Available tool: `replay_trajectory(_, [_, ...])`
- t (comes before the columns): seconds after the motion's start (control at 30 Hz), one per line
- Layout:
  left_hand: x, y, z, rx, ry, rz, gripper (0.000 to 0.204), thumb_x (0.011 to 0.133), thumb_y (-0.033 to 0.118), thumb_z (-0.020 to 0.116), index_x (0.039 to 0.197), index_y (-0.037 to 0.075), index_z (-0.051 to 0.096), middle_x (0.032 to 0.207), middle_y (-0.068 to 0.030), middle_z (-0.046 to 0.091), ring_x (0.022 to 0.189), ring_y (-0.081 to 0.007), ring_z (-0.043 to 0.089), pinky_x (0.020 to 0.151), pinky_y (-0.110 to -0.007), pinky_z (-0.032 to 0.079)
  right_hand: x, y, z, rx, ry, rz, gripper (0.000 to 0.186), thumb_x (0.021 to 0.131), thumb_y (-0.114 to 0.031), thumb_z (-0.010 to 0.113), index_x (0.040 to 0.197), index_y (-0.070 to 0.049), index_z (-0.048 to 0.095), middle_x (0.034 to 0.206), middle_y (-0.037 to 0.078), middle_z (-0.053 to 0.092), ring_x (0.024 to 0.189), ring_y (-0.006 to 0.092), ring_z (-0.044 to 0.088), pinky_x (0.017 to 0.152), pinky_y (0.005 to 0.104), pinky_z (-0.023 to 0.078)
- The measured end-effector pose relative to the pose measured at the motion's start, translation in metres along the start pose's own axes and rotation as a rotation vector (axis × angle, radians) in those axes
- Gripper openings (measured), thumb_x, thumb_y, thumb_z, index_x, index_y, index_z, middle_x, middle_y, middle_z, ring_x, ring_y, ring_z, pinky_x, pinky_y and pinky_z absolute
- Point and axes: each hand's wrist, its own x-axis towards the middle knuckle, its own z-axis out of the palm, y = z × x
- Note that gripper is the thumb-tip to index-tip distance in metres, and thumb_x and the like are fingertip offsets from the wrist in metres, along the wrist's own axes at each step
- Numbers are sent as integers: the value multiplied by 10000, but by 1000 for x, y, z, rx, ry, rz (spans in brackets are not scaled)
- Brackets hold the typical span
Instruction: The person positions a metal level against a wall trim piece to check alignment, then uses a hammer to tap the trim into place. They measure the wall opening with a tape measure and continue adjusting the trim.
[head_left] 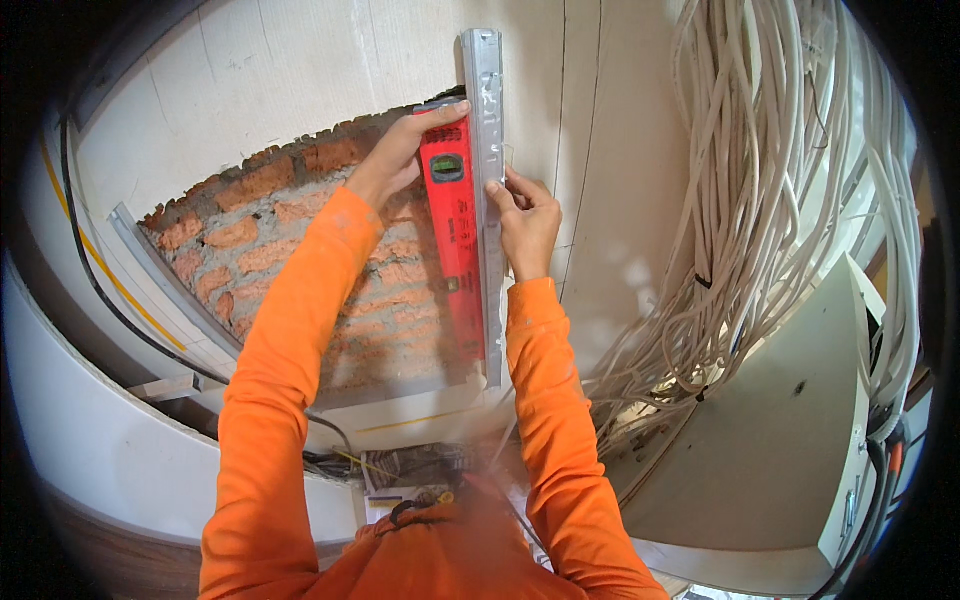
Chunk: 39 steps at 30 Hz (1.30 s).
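Note:
A red spirit level [450, 230] stands upright along a grey metal profile [483, 50], beside a rectangular recess of exposed brick and mortar [255, 255] cut into a pale wall [290, 60]. My left hand [400, 150] is closed on the upper end of the level, thumb across its top near the profile. My right hand [525, 210] grips the metal profile lower down, thumb on its face and fingers bent behind its right edge. Both orange-sleeved forearms reach up from the lower edge.
Bundled white cables [730, 170] hang at the right above a pale metal panel [750, 430]. Another metal strip [180, 280] borders the recess at left, near a black cable [95, 275]. A curved white ledge [110, 420] fills the lower left; assorted small items lie below the recess.

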Motion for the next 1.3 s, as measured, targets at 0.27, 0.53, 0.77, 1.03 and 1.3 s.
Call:
replay_trajectory(0.27, [0,-1,-2,-14,13,8,333,965,283,700,1129,-6,677,1039,-98,710,936,-172,689,872,-333,566,0,2,0,-11,-3,-49,355,832,-188,794,1162,-62,757,941,129,702,877,248,676,809,353,513])
replay_trajectory(0.53, [-3,2,0,-57,6,5,333,926,287,756,1079,-1,688,988,-90,714,896,-161,698,853,-321,571,-1,2,1,32,-7,-59,341,830,-179,796,1146,-58,762,883,104,674,828,229,656,778,329,505])
replay_trajectory(0.77, [-1,1,-3,-44,-13,6,321,938,280,742,1089,1,691,1006,-91,719,906,-167,702,856,-325,575,-1,2,1,12,-1,-64,346,825,-192,800,1144,-63,763,878,113,683,826,241,659,777,344,508])
replay_trajectory(1.03, [-1,0,-4,-73,-11,-24,307,937,266,745,1087,4,691,1011,-84,720,912,-155,701,858,-322,576,-3,-1,1,8,-12,-40,358,827,-191,798,1158,-62,757,901,117,685,846,242,661,790,344,507])
replay_trajectory(1.3, [1,-3,-5,-25,4,10,352,970,271,696,1159,-24,661,1064,-108,702,961,-179,686,891,-343,564,-2,4,3,55,11,-52,345,828,-173,798,1149,-52,759,911,117,688,852,235,661,801,336,509])
